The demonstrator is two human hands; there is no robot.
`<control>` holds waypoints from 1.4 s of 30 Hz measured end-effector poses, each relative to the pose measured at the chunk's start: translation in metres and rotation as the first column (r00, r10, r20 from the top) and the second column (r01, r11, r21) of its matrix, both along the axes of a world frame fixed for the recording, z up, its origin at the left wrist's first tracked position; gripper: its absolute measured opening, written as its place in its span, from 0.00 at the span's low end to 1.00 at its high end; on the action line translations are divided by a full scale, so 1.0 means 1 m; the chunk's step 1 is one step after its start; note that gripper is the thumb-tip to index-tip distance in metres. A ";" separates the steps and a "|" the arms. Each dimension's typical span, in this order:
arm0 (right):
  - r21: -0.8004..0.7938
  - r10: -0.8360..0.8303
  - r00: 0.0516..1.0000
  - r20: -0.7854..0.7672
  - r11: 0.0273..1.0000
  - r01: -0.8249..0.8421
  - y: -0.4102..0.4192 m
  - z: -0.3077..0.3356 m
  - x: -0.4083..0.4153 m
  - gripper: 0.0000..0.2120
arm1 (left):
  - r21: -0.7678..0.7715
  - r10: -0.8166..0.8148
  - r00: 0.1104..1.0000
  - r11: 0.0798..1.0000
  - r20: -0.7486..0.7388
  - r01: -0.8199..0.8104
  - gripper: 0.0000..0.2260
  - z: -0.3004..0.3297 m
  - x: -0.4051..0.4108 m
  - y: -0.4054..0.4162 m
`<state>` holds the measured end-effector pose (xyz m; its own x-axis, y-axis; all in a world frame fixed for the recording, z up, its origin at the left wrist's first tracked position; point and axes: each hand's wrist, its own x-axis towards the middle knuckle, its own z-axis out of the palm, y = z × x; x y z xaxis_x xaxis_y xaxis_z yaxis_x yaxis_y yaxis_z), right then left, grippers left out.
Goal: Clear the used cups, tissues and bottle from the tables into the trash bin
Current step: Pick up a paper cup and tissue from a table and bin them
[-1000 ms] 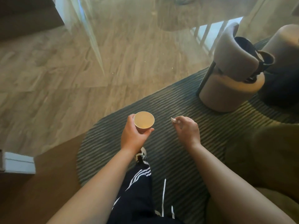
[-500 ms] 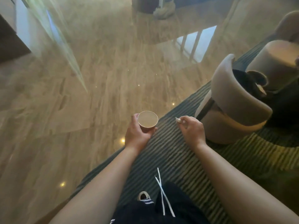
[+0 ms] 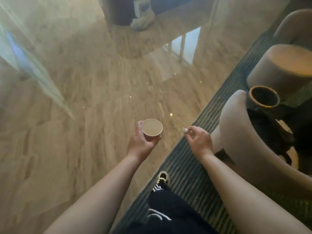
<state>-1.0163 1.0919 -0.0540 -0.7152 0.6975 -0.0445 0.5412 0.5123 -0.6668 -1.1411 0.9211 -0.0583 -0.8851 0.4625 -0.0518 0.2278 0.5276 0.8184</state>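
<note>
Across the left half of the frame a glossy wood-patterned floor [image 3: 70, 125] is seen, streaked with pale reflections of light in the upper left and dotted with small bright points near the centre. At the top centre a dark round object [image 3: 118, 10] is partly shown beside a pale shoe [image 3: 143, 21]; what the dark object is cannot be told. Just left of centre the left hand [image 3: 141, 144] is held out above the floor, and a paper cup [image 3: 152, 127] is gripped upright in it, the thumb being curled round the left side of the cup and the fingers wrapped round its right side and underside. The cup's inside appears tan; whether anything is in it cannot be told. Right of centre the right hand [image 3: 200, 141] is held near the cup but apart from it, and a small crumpled white piece, seemingly a tissue [image 3: 185, 130], is pinched between its thumb and curled fingers. Below the hands, at the bottom centre, dark trousers with white stripes [image 3: 168, 208] and a sneaker [image 3: 163, 178] are seen on a dark striped rug [image 3: 189, 174] that runs diagonally toward the upper right. On the rug at the right, a beige curved-back chair [image 3: 239, 135] is placed, with a dark bag [image 3: 270, 132] lying on its seat. Farther right, a round beige stool [image 3: 283, 70] stands in the upper right.
</note>
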 end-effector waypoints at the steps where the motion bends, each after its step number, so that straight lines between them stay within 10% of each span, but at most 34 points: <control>1: -0.005 -0.018 1.000 0.004 1.000 0.018 0.022 0.004 -0.019 0.07 | 0.002 -0.017 1.000 1.000 0.004 0.017 0.31 0.004 -0.024 0.023; 16: -0.069 -0.392 0.920 -0.002 0.918 0.391 0.278 0.013 -0.204 0.08 | 0.029 -0.364 0.931 0.931 0.004 0.364 0.33 0.010 -0.272 0.353; 26: -0.015 -0.736 0.677 -0.003 0.677 0.736 0.471 0.003 -0.338 0.07 | -0.008 -0.665 0.744 0.746 -0.066 0.666 0.33 0.010 -0.438 0.617; 42: -0.170 -0.968 0.250 -0.031 0.252 0.953 0.688 -0.051 -0.313 0.11 | -0.056 -0.946 0.323 0.322 0.011 0.945 0.31 -0.027 -0.386 0.958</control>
